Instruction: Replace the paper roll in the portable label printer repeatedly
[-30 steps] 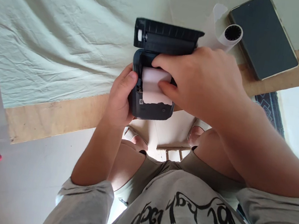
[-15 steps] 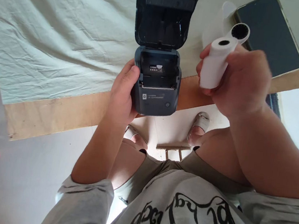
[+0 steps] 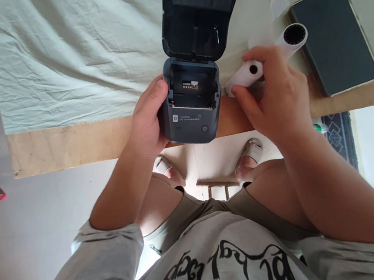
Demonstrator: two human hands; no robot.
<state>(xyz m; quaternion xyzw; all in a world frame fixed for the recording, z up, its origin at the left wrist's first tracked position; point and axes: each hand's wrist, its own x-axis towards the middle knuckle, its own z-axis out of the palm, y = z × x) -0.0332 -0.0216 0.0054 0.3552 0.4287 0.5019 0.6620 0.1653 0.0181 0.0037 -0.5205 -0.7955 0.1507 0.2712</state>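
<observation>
My left hand [image 3: 149, 117] grips the open printer [image 3: 191, 108] by its side, bay empty. Just right of it, my right hand [image 3: 277, 96] closes loosely around the paper roll [image 3: 246, 74] on the table edge: light, crushable, best pinched across its ends.

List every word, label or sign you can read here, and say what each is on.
Sticker inside the open paper bay of the thermal printer: white characters, too small to read.
Front strip of the printer: a small icon and a line of print, too small to read.
Grey shirt: black script lettering, upside down in this view, not legible.
</observation>
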